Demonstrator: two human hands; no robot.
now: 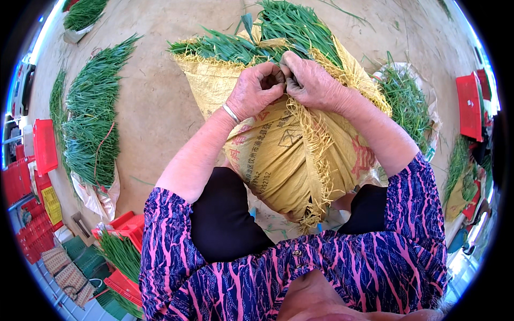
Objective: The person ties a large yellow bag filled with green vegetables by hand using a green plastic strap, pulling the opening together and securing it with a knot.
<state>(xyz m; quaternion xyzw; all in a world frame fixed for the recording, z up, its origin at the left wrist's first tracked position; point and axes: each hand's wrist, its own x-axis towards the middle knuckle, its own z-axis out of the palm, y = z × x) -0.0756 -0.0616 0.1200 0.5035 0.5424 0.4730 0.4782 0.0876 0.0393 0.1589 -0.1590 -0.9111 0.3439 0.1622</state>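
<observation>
A yellow woven sack point(278, 150) with a frayed fringe stands between my knees, wrapped around bunches of long green leaves point(300, 27) that stick out at its far end. My left hand point(258, 90), with a silver bracelet at the wrist, is curled with thumb and fingertips pinched together over the sack's upper part. Right against it, my right hand point(310, 84) is closed in a pinch. The fingertips of both hands meet where the sack's frayed edges come together. What lies between them is too small and hidden to make out.
To the left, a long pile of green leaves point(93, 112) lies on pale sacking. Another leafy heap point(404, 101) is at the right. Red crates stand at the left point(45, 147) and right point(469, 107); a red basket point(126, 230) of greens is near my left elbow.
</observation>
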